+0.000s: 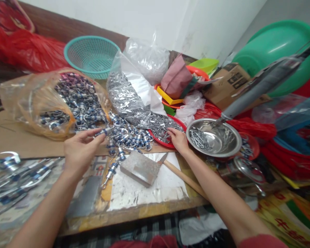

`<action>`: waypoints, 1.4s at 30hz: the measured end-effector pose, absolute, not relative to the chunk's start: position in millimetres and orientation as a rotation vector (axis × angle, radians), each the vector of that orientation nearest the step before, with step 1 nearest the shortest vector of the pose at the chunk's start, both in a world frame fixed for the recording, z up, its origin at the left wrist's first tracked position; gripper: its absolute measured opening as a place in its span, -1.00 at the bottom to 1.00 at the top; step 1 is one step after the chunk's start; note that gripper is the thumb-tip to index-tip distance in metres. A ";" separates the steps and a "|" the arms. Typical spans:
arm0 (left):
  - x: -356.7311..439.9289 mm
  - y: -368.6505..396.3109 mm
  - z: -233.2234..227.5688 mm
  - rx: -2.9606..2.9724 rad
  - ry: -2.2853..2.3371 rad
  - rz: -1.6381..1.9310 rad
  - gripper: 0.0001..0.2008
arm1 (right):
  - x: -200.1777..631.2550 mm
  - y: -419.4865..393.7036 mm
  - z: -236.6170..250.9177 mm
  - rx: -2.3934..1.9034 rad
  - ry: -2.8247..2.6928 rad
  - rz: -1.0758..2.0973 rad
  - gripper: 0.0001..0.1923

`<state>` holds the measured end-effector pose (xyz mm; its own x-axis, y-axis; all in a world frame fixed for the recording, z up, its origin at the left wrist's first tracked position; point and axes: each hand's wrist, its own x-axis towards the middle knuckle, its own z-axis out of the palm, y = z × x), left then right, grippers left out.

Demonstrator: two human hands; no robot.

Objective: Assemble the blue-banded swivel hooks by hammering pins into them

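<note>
My left hand pinches a small blue-and-silver metal fitting between thumb and fingers. Just right of it lies a heap of similar fittings, some with hooked ends. My right hand reaches into a red tray, its bent fingertips among many small silver metal pieces. What those fingertips hold, if anything, is too small to make out. Between my arms a grey metal block rests on a white sheet. Beside it lies a hammer with a wooden handle.
An orange-tinted plastic bag spills fittings at left, below a teal basket. A clear bag of metal pieces leans behind the tray. To the right stands a steel bowl with pins, under a grey lever arm. Larger hooked fittings lie front left.
</note>
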<state>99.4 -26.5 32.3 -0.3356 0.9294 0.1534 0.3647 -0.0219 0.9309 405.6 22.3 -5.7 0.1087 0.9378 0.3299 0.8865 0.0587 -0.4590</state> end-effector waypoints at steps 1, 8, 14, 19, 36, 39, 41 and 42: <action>102.7 -30.3 37.3 1.358 1.686 1.372 -0.50 | 406.9 21.1 -3.3 -1.826 -1.760 0.113 -0.74; 127.6 -82.5 39.0 1.670 1.354 1.050 -0.83 | 412.9 13.8 7.5 -1.752 -1.760 0.194 -0.94; 131.0 -107.5 15.6 1.734 1.383 1.003 -0.86 | 378.8 -13.2 14.9 -1.608 -1.684 0.461 -0.73; 135.0 -113.4 12.7 1.516 1.372 1.040 -0.73 | 322.3 -70.7 34.6 -1.192 -1.484 0.940 -0.68; 139.2 -105.5 15.9 1.604 1.396 1.144 -0.87 | 301.5 -91.9 31.2 -0.785 -1.804 0.714 -0.59; 139.4 -107.6 14.7 1.550 1.387 1.186 -0.88 | 302.4 -94.8 30.5 -0.774 -1.821 0.627 -0.62; 138.4 -108.3 13.5 1.419 1.372 1.196 -0.91 | 304.9 -99.0 29.5 -0.780 -1.893 0.472 -0.62; 137.6 -108.5 13.0 1.330 1.357 1.193 -0.91 | 306.7 -101.4 28.7 -0.776 -1.951 0.379 -0.62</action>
